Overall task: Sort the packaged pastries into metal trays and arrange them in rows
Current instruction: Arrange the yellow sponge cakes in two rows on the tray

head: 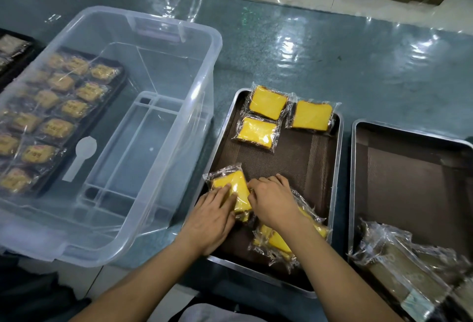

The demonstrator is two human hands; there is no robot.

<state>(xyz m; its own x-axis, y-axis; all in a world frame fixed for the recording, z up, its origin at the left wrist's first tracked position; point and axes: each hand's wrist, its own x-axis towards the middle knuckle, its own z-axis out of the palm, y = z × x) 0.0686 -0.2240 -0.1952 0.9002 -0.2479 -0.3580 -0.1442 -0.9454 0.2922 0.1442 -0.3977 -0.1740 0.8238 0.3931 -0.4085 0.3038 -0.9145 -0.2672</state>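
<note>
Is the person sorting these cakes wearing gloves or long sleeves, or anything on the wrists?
No gloves: the left hand and the right hand are both bare. The forearms are bare too, right down to the bottom of the picture, so no sleeve shows. Neither wrist carries a watch, band or bracelet, and I can see no rings on the fingers that show.

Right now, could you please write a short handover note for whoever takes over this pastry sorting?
Left hand presses flat on a yellow pastry packet at the middle tray near-left corner; right hand grips its edge, fingers curled.
Done: three yellow packets placed at the tray's far end.
Left: several loose packets at the near end to align; wrapped packets in the right tray.
</note>
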